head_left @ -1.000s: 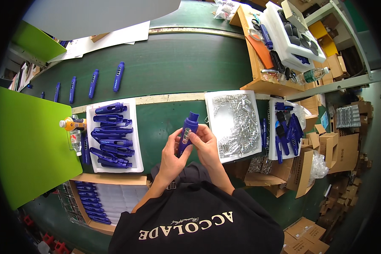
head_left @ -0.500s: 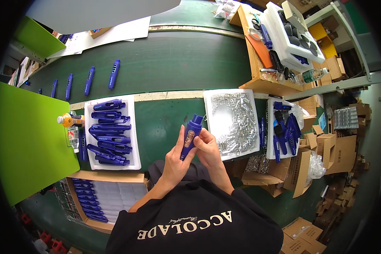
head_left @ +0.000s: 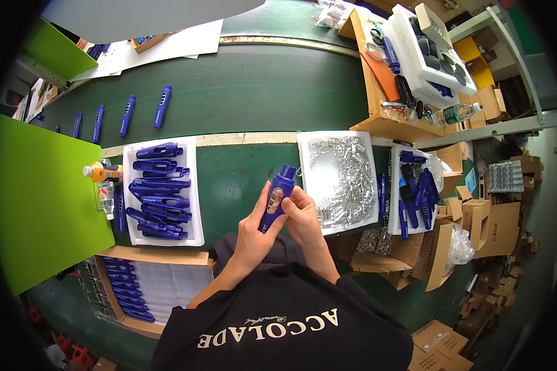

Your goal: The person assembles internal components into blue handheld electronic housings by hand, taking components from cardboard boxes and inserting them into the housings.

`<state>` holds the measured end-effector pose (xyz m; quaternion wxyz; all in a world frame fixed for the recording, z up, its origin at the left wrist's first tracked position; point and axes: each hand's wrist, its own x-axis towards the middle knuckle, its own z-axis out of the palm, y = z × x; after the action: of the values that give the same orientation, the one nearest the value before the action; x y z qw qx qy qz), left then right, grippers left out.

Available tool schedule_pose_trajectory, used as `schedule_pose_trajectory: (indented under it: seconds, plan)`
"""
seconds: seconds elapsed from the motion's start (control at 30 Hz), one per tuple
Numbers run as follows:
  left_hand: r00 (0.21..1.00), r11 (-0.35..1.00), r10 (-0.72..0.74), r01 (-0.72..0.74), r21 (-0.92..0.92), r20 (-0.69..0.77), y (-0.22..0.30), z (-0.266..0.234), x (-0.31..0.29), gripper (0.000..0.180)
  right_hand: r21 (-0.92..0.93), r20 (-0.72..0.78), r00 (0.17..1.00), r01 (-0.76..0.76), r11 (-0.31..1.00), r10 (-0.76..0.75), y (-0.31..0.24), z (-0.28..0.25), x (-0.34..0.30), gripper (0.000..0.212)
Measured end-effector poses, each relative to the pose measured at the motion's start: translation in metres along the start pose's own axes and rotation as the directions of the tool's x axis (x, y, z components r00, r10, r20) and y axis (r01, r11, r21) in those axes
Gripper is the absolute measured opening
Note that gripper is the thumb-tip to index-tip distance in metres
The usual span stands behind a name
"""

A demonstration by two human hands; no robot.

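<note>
At the frame's centre, the left hand (head_left: pixel 255 234) and right hand (head_left: pixel 305 217) pinch a blue pen-shaped body (head_left: pixel 284 177) between thumbs and fingers. Work at its oval window (head_left: pixel 275 200) seems in hand, calling next for steady thumb control.

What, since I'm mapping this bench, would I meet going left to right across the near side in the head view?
Green panel, white tray of blue shells, blue casing held by left hand and right hand, second tray of metal pieces, third tray of blue parts.
</note>
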<state>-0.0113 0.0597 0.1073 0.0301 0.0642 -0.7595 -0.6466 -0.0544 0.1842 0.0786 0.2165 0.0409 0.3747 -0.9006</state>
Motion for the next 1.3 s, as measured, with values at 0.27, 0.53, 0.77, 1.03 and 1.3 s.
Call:
schedule_pose_trajectory:
  seconds: [0.27,0.53,0.77,1.03,1.3]
  plan:
    - [0.999,0.998,0.051,-0.05,0.043,-0.012,-0.006,-0.003,-0.002,0.073,0.143,-0.003,0.998,-0.069,0.987,0.07,0.0,-0.017,0.01,0.021]
    - [0.922,0.911,-0.264,0.335,-0.239,0.284,0.015,-0.006,-0.006,0.075,0.186,0.141,0.989,-0.074,0.98,0.048,-0.011,-0.023,0.008,0.034]
    - [0.927,0.872,-0.346,0.375,-0.313,0.147,0.006,-0.006,-0.005,0.07,0.1,-0.019,0.996,-0.084,0.991,0.087,0.01,-0.027,0.013,0.015]
    - [0.913,0.783,-0.335,0.406,-0.471,0.232,0.013,-0.012,-0.007,0.066,0.177,-0.055,0.99,-0.116,0.977,0.127,0.005,-0.017,0.012,0.017]
    - [0.892,0.715,-0.349,0.451,-0.534,0.286,0.011,-0.015,-0.004,0.063,0.216,-0.108,0.972,-0.181,0.959,0.208,0.006,-0.017,0.011,0.015]
